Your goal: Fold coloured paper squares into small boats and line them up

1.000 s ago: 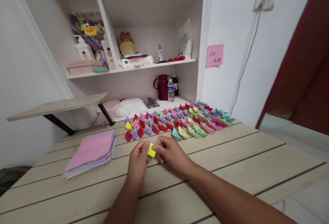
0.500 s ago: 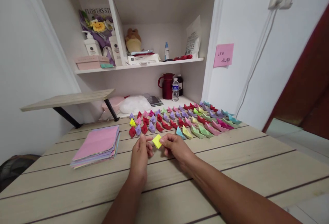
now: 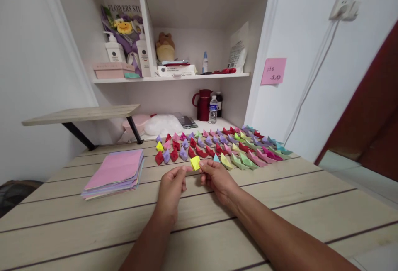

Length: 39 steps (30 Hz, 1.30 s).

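Observation:
A small square of folded yellow paper [image 3: 195,163] is held up just above the table, in front of the rows of paper boats. My right hand [image 3: 219,179] pinches its right edge between thumb and forefinger, the other fingers curled beneath. At its lower left corner, the thumb and forefinger of my left hand [image 3: 172,186] close together, fingertips at the paper. Several folded paper boats [image 3: 238,162] in many colours stand in rows behind my hands. To the left lies a stack of paper sheets [image 3: 115,169], pink on top.
A raised wooden shelf [image 3: 83,113] on black legs stands at the back left of the slatted table [image 3: 298,217]. Behind, a white cupboard holds a dark red jug [image 3: 204,105], a water bottle [image 3: 213,110] and a plastic bag [image 3: 163,125]. A pink note [image 3: 273,71] hangs on the wall.
The yellow paper has moved slightly up and to the right with both hands, and it has turned from a diamond position to a squarer one. The view has shifted a little.

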Each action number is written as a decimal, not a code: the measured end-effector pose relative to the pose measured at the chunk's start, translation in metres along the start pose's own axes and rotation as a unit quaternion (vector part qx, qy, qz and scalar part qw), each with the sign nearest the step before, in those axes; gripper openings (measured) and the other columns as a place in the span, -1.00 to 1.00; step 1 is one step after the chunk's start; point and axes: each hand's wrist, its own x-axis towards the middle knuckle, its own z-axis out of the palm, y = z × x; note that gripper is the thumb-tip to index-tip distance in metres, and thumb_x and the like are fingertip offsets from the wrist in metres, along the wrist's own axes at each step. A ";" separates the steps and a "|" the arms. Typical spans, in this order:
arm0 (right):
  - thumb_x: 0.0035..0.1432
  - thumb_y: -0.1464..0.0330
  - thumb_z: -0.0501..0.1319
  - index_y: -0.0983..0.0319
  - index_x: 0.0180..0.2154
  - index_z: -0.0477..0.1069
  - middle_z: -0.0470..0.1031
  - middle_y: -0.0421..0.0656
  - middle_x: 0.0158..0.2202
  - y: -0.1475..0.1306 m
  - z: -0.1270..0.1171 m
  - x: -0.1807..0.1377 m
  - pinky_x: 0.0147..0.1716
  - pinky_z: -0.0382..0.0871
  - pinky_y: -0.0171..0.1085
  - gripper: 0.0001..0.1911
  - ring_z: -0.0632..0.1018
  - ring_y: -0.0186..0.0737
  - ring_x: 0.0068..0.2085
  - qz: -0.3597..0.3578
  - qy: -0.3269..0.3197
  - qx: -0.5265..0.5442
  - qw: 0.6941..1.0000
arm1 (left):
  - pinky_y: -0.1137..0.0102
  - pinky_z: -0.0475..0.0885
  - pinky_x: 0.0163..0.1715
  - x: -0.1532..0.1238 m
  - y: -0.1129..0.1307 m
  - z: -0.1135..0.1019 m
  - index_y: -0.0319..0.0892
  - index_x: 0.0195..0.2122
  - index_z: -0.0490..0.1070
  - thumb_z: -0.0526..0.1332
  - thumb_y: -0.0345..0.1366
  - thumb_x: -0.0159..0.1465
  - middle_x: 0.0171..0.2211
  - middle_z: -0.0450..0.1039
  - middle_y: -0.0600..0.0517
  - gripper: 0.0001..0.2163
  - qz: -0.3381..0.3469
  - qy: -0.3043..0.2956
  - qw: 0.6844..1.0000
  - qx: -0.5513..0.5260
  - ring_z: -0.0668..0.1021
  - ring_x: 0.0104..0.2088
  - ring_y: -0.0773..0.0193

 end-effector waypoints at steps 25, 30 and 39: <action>0.16 0.33 0.21 0.18 -0.41 0.44 0.40 -0.22 -0.44 -0.016 0.014 -0.020 -0.43 0.22 -0.31 -0.88 0.38 -0.24 -0.41 -0.292 0.016 -0.245 0.924 | 0.49 0.00 -0.65 0.005 0.003 -0.013 -0.15 -0.48 0.29 0.33 0.21 0.04 -0.72 -0.08 0.35 -0.51 -0.146 -0.091 0.983 -0.059 -0.05 -0.71 0.56; 0.15 0.38 0.20 0.19 -0.44 0.40 0.34 -0.28 -0.51 -0.023 0.002 -0.031 -0.45 0.20 -0.33 -0.89 0.34 -0.30 -0.48 -0.277 -0.003 -0.260 0.925 | 0.49 0.00 -0.64 0.002 0.003 -0.009 -0.12 -0.51 0.19 0.32 0.18 0.09 -0.71 -0.09 0.35 -0.52 -0.147 -0.120 0.980 -0.049 -0.07 -0.71 0.55; 0.18 0.38 0.14 0.18 -0.42 0.33 0.30 -0.33 -0.57 -0.014 -0.027 -0.047 -0.50 0.22 -0.35 -0.89 0.35 -0.33 -0.54 -0.230 0.018 -0.252 0.940 | 0.48 -0.10 -0.66 -0.009 0.001 0.002 -0.22 -0.30 0.44 0.37 0.03 0.09 -0.73 -0.10 0.35 -0.61 -0.195 -0.194 0.961 -0.020 -0.09 -0.71 0.55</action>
